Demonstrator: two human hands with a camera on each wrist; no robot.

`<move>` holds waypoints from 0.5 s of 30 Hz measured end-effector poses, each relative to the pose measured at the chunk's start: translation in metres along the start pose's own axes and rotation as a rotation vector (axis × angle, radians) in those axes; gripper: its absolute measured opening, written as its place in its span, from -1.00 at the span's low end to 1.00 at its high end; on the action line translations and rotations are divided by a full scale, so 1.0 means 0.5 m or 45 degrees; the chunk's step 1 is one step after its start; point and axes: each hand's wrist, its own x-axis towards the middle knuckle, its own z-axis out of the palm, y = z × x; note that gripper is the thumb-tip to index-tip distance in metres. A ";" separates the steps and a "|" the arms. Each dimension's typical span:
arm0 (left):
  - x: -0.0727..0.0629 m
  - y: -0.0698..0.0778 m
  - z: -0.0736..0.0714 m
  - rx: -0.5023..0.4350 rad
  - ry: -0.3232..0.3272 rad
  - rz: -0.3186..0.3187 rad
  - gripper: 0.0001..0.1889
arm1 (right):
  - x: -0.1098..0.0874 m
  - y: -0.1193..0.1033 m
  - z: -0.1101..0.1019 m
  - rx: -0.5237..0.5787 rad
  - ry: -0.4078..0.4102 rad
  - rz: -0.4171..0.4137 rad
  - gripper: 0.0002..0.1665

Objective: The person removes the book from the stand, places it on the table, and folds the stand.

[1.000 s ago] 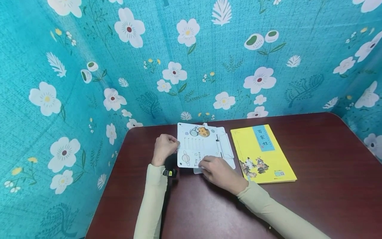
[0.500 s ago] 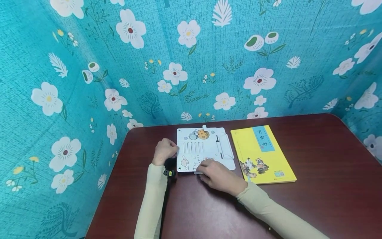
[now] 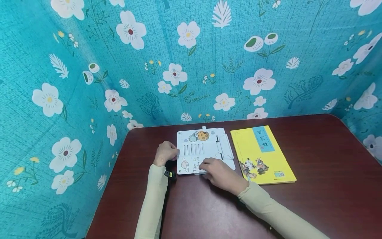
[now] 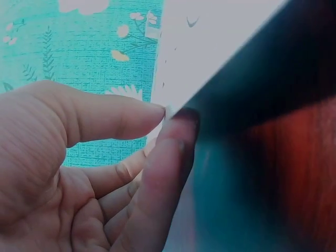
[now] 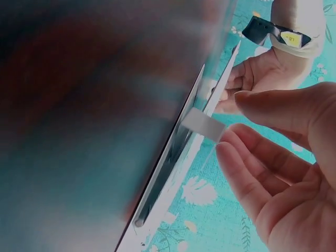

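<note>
A white folding book stand (image 3: 191,149), printed with an astronaut, a planet and "Tiny Universe", lies almost flat on the table. At its left edge my left hand (image 3: 166,153) pinches the upper panel (image 4: 210,37) between thumb and forefinger. In the left wrist view a dark gap shows under that panel. My right hand (image 3: 219,172) is at the stand's front edge. The right wrist view shows its fingertips right at a small white clip (image 5: 203,125) that sticks out from the edge, with the thumb apart from the fingers.
A yellow book (image 3: 262,154) with a blue title label lies just right of the stand. The dark red wooden table (image 3: 325,159) meets a blue flowered cloth (image 3: 203,59) at the back and left. A strap with a small device (image 3: 170,174) is on my left wrist.
The upper panel has come down from a tilt to almost flat, my left hand lowering with it towards me. My right hand has stayed nearly in place at the front edge.
</note>
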 end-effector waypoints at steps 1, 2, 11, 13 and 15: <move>0.000 0.000 0.001 -0.003 -0.003 -0.003 -0.83 | -0.001 0.002 -0.001 -0.011 0.008 0.006 -0.69; 0.001 0.000 0.002 -0.005 -0.006 -0.005 -0.83 | -0.002 0.004 -0.001 -0.025 0.018 0.015 -0.69; 0.007 -0.006 0.009 -0.009 -0.038 -0.025 -0.85 | -0.007 0.022 -0.006 -0.135 0.024 0.161 -0.80; 0.008 -0.007 0.009 -0.027 -0.042 -0.029 -0.85 | -0.009 0.025 -0.006 -0.140 -0.003 0.203 -0.79; 0.009 -0.008 0.008 -0.047 -0.047 -0.031 -0.84 | -0.009 0.028 -0.007 -0.134 -0.021 0.226 -0.75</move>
